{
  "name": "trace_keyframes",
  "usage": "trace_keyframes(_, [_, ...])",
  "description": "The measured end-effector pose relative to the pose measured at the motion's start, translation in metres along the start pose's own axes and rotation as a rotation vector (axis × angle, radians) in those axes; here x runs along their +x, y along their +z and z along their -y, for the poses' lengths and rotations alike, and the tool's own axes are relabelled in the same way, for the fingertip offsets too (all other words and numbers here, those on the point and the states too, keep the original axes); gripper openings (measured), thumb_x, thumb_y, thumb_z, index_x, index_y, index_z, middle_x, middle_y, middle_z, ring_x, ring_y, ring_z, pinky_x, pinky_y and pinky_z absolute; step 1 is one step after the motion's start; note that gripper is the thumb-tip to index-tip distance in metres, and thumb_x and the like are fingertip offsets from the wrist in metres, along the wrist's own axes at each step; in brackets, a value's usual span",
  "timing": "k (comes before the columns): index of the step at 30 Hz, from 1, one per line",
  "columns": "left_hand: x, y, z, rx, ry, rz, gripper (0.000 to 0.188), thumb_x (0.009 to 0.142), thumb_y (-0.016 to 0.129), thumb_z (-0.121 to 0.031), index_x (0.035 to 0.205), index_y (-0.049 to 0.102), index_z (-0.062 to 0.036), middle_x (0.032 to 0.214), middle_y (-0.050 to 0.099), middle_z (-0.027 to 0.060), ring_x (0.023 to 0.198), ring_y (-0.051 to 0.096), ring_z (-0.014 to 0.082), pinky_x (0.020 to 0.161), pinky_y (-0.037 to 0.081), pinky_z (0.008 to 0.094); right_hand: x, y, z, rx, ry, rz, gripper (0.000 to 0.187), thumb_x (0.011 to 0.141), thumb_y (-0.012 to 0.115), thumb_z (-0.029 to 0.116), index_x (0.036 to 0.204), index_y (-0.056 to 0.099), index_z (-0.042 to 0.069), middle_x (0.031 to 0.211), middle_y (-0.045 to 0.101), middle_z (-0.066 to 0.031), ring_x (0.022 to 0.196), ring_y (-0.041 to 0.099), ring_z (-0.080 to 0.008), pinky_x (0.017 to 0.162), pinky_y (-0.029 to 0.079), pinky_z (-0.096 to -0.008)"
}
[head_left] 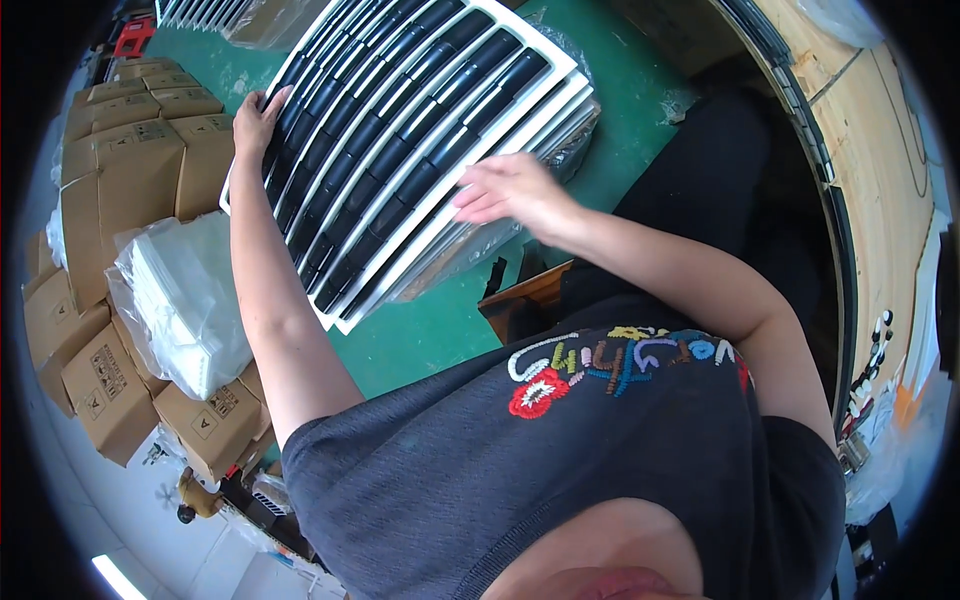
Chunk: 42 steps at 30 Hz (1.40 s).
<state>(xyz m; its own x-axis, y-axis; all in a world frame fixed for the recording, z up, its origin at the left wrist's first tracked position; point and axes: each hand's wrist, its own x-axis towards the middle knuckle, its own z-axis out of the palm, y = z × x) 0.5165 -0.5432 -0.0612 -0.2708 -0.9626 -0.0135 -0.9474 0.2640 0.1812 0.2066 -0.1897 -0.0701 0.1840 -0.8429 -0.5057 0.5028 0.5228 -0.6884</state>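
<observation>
A white tray [395, 215] filled with curved rows of glossy black tube-shaped pieces [440, 150] tops a stack of similar trays [575, 115] in front of me. My left hand [262, 125] grips the tray's left edge, its fingertips over the rim beside the end of a row. On the opposite side my right hand [510, 195] is at the tray's right border. Its fingers are stretched out and slightly bent, with nothing in them; whether they touch the border I cannot tell. Clear plastic wrap shows around the lower trays.
Cardboard cartons [130, 190] are piled at the left, with a plastic-wrapped stack of white trays [180, 310] beside them. A wooden worktop [865, 130] curves along the right. An open brown box [525, 298] stands near my lap. Far at the lower left is another person [198, 495].
</observation>
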Motion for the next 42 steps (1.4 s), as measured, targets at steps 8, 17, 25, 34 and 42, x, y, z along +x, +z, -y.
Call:
trace_keyframes(8, [-0.062,-0.01,0.101,-0.088,-0.284,-0.404,0.056,0.09,0.064,-0.051,0.123,0.066,-0.0065,0.117,0.07,0.0141,0.111,0.066,0.0297,0.096,0.048,0.0404,0.013,-0.091,0.07,-0.551,-0.613,-0.665,0.024,0.096,0.067,0.025,0.107,0.063,0.004,0.088,0.062,0.0006,0.066,0.054,-0.0036,0.053,0.04,-0.0177])
trace_keyframes(17, [-0.28,0.009,0.189,-0.321,-0.794,-0.284,0.043,0.095,0.064,-0.039,0.098,0.065,0.0036,0.09,0.07,0.0167,0.077,0.067,0.0241,0.073,0.053,0.0388,0.06,-0.103,0.088,-0.676,-0.489,-0.236,0.03,0.095,0.069,0.021,0.115,0.07,-0.001,0.08,0.063,0.0014,0.068,0.051,-0.0034,0.062,0.042,-0.0174])
trace_keyframes(25, [-0.301,0.033,0.1,-0.751,-0.772,-0.388,0.022,0.098,0.063,-0.023,0.09,0.061,-0.0028,0.074,0.056,-0.0006,0.064,0.047,0.0096,0.059,0.04,0.0273,0.086,-0.119,0.09,-0.743,-0.491,-0.272,0.028,0.093,0.07,0.018,0.113,0.072,-0.002,0.08,0.065,0.0006,0.066,0.05,-0.0034,0.062,0.041,-0.0177])
trace_keyframes(34, [-0.296,0.05,0.13,-0.78,-0.769,-0.469,0.025,0.098,0.064,-0.023,0.092,0.063,0.0013,0.079,0.059,0.0021,0.071,0.048,0.0116,0.065,0.041,0.0284,0.094,-0.098,0.074,-0.54,-0.477,-0.283,0.014,0.089,0.068,0.011,0.088,0.072,-0.002,0.071,0.066,-0.0024,0.058,0.056,-0.0084,0.052,0.043,-0.0241])
trace_keyframes(42, [-0.297,0.05,0.129,-0.831,-0.771,-0.4,0.021,0.098,0.062,-0.019,0.096,0.062,0.0009,0.078,0.058,0.0009,0.069,0.05,0.0111,0.064,0.042,0.0276,0.094,-0.101,0.071,-0.647,-0.522,-0.429,0.023,0.086,0.076,0.022,0.099,0.076,0.003,0.082,0.074,-0.006,0.065,0.065,-0.0106,0.065,0.053,-0.0257])
